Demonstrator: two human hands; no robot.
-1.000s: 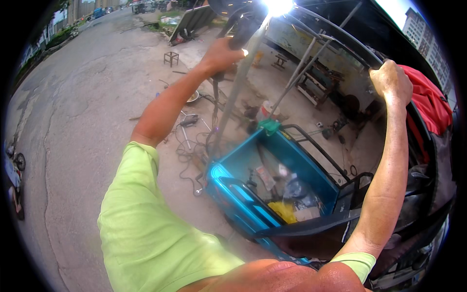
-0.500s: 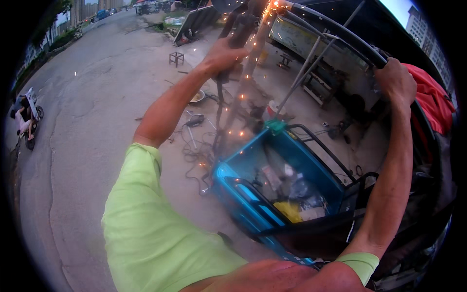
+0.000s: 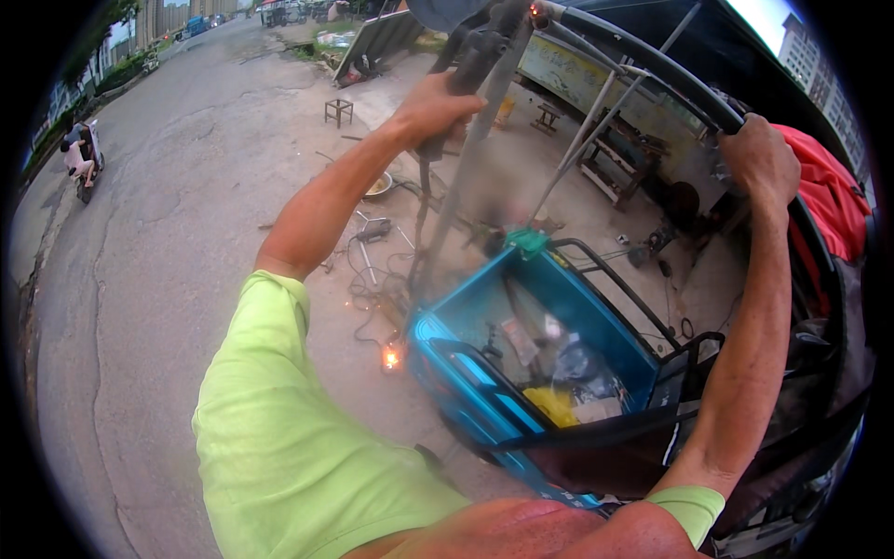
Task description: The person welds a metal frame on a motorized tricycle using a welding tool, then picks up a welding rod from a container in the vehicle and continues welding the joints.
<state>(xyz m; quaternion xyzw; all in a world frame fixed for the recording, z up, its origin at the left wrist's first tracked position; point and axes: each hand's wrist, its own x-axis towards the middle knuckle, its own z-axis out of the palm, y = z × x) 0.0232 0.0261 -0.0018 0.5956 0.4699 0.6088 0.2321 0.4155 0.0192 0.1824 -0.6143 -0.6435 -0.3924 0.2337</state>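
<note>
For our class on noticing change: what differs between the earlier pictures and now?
The scooter moved up the road; the glare atop the pole shrank to a small glow; an orange spot appeared beside the cart. Left hand and right hand kept their grips.

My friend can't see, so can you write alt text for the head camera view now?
A person's left hand grips a dark handle beside a metal pole, while the right hand holds a curved bar; a small orange glow shows near the pole's top. Below is a blue cargo bed with loose things inside, and a brighter glow on the ground beside it.
</note>
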